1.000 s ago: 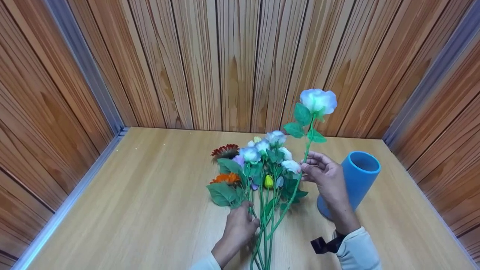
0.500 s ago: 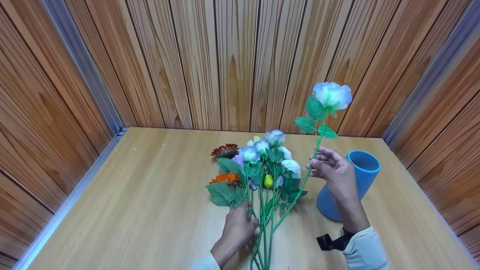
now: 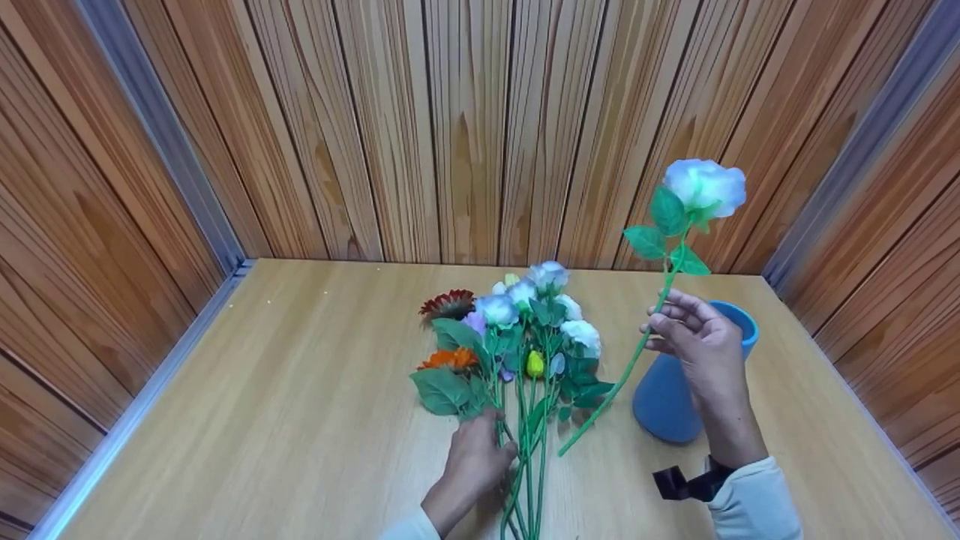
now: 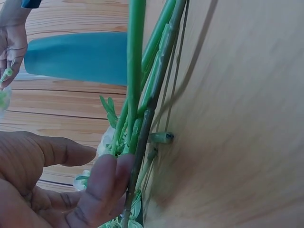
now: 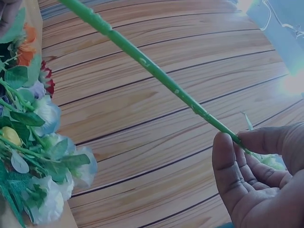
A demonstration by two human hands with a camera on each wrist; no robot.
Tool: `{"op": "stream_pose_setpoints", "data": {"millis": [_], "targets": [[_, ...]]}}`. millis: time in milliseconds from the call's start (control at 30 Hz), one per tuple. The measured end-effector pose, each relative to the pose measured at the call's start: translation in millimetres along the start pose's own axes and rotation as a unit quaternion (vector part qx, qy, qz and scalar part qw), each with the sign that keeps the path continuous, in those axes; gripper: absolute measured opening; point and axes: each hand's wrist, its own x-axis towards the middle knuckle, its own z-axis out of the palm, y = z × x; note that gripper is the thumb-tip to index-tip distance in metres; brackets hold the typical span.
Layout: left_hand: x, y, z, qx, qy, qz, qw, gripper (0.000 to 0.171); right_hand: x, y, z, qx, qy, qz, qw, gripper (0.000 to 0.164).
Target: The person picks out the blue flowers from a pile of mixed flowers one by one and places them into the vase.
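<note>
Pale blue sleeves [image 3: 756,501], black right-wrist strap [image 3: 705,486]

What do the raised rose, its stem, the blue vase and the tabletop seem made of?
Rose petals: probably fabric, matte, with soft ruffled edges.
Stem: likely molded plastic, slightly glossy, with raised nubs.
Blue vase: plastic or ceramic, perhaps; its smooth, even, fairly matte surface leaves it open.
Tabletop: wood or wood-look laminate, satin, judging by faint grain.

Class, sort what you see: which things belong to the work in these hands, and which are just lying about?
Part of the job:
- pale blue flower, pinched by the right hand
- flower bunch, touched by the left hand
- blue vase, probably

Just there:
- pale specks on the table
- wooden wall
</note>
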Motion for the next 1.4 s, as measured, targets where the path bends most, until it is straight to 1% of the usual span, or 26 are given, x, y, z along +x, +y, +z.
{"op": "stream_pose_setpoints", "data": {"millis": [167, 267, 400, 633, 800, 967, 1033, 1067, 1167, 1233, 1400], "targets": [[0.4, -1.4, 1.4, 0.013, 0.004, 0.011, 0.9998, 0.034, 0, 0, -5, 0.019, 0.018, -0.022, 0.999, 0.042], [0.5, -2.2, 2.1, 0.026, 0.007, 0.015, 0.9995, 0.034, 0, -2, -7, 0.028, 0.027, -0.025, 0.999, 0.042], [1.0, -1.5, 2.0, 0.021, -0.004, -0.002, 0.9998, 0.034, 0, -6, -11, 0.044, 0.029, -0.019, 0.998, 0.042], [1.5, -1.6, 2.3, 0.030, -0.004, -0.007, 0.9995, 0.034, 2, -15, -20, 0.083, 0.041, -0.009, 0.996, 0.041], [1.2, -1.5, 2.6, 0.031, -0.011, -0.009, 0.9994, 0.034, 3, -19, -26, 0.091, 0.069, -0.021, 0.993, 0.042], [1.7, -0.9, 1.9, 0.025, -0.018, -0.015, 0.9994, 0.034, 4, -23, -31, 0.109, 0.101, -0.036, 0.988, 0.044], [1.6, -0.7, 1.7, 0.027, -0.016, -0.011, 0.9994, 0.034, 5, -25, -33, 0.118, 0.109, -0.035, 0.986, 0.045], [1.3, -0.7, 1.8, 0.032, -0.011, -0.004, 0.9994, 0.034, 5, -26, -34, 0.119, 0.113, -0.037, 0.986, 0.046], [0.6, -0.6, 2.1, 0.041, 0.003, 0.013, 0.9991, 0.033, 5, -28, -36, 0.116, 0.120, -0.040, 0.985, 0.047], [0.0, -0.3, 2.3, 0.044, 0.008, 0.018, 0.9989, 0.032, 5, -29, -38, 0.112, 0.125, -0.042, 0.985, 0.048], [0.0, 0.3, 1.8, 0.046, 0.004, 0.011, 0.9989, 0.032, 5, -31, -43, 0.123, 0.141, -0.042, 0.981, 0.050]]}}
